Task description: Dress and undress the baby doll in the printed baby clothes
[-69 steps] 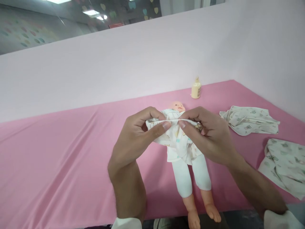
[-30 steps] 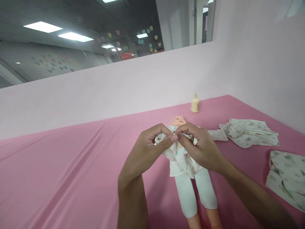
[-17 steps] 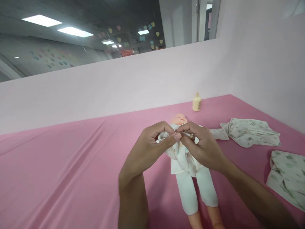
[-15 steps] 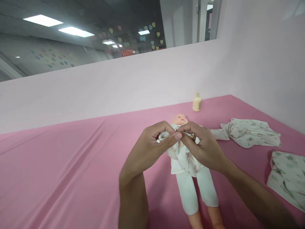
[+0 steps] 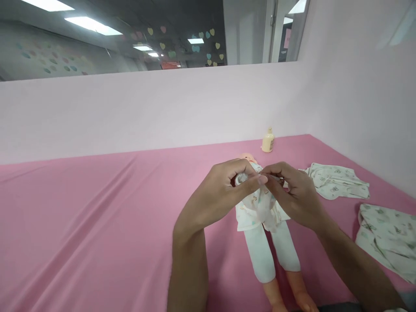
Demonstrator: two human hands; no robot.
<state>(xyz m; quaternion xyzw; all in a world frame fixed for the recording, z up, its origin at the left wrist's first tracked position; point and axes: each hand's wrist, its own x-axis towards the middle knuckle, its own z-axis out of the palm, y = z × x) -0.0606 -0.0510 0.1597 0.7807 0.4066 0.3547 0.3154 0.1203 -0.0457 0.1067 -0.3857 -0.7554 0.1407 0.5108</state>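
A baby doll (image 5: 266, 247) lies on its back on the pink table (image 5: 97, 225), in white leggings and a white printed top (image 5: 256, 210). My left hand (image 5: 221, 195) pinches the bunched top above the doll's chest. My right hand (image 5: 292, 195) pinches the same fabric from the other side, its fingertips touching those of the left. The hands hide most of the doll's head and its arms.
A small cream bottle (image 5: 268, 141) stands at the back by the pale pink wall. Two crumpled printed garments lie to the right, one (image 5: 334, 186) near the doll and one (image 5: 386, 238) by the table's right edge. A window runs above the wall.
My hands have drawn together, gathering the top into a tighter bunch over the doll's chest, and they now cover its face. The view has shifted slightly.
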